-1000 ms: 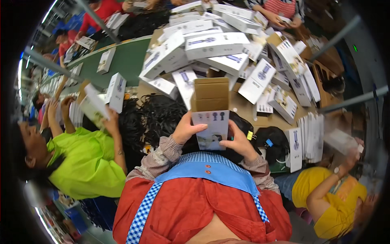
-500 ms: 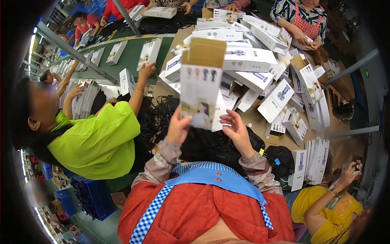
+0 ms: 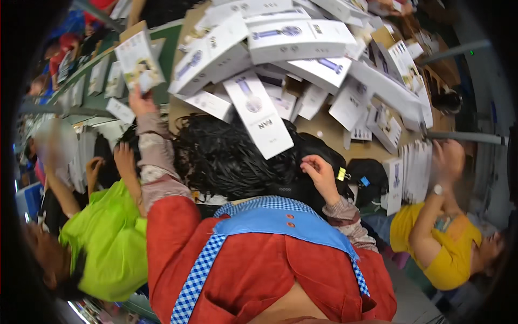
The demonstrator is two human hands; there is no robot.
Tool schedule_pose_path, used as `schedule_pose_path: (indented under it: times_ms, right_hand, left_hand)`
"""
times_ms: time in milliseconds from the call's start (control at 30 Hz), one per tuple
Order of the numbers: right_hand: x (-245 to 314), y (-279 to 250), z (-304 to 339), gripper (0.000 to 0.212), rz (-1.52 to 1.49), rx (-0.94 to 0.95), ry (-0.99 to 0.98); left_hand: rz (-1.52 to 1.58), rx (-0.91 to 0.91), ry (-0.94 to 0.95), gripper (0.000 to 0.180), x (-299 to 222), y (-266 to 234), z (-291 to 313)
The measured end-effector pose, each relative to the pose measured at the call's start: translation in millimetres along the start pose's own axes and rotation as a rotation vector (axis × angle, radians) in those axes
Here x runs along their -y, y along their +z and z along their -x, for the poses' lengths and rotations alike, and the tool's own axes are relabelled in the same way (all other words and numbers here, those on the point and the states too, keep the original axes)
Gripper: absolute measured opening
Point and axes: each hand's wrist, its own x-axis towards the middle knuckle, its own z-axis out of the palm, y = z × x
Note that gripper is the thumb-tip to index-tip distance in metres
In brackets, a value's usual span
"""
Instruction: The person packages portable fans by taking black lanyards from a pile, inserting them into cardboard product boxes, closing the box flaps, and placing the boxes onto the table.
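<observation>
My left hand (image 3: 142,101) reaches out to the far left and grips the lower end of a white fan box (image 3: 139,60). The box's brown inner flap stands up at its far end, and pictures cover its face. It is held over the green belt (image 3: 171,40). My right hand (image 3: 322,177) is empty, fingers loosely bent and apart, beside the black bags (image 3: 318,148). Left of it lies a heap of black cords or straps (image 3: 210,154). A white box with a purple fan picture (image 3: 259,116) leans from the pile onto this heap.
A big pile of white fan boxes (image 3: 302,40) covers the cardboard-coloured table ahead. Boxes stand along the belt (image 3: 98,75). A co-worker in lime green (image 3: 102,237) sits close on my left, one in yellow (image 3: 431,243) on my right. Upright boxes (image 3: 415,170) and a metal rail (image 3: 464,137) are at right.
My left hand has carried the box from in front of me to the far left, over the belt. My right hand has come away from it. Another box now leans on the black heap.
</observation>
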Motion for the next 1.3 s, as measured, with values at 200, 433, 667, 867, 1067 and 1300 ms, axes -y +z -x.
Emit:
schedule_pose_path:
  times_ms: [200,433,667,867,1067,1300]
  right_hand:
    - [-12,-2,-4,0.014,0.05,-0.037,0.021]
    - [-12,12,-1,0.014,0.353,-0.013,-0.09]
    - [-13,23,-4,0.01,0.573,0.103,-0.445]
    - [-28,44,-8,0.009,0.626,0.1,-0.467]
    - [-27,39,-1,0.006,0.577,0.045,-0.487]
    - [42,11,31,0.005,0.319,-0.063,-0.576]
  left_hand:
    - [-0.288,-0.121,-0.142,0.035,11,-95,-106]
    - [-1.014,-0.428,-0.03,0.072,21,-77,-70]
    - [-0.547,-0.222,0.122,0.042,7,-9,40]
    - [-0.369,-0.051,0.023,0.039,-8,41,178]
    - [-0.393,0.028,-0.086,0.039,-27,57,256]
    - [-0.431,0.363,0.044,0.039,-62,112,302]
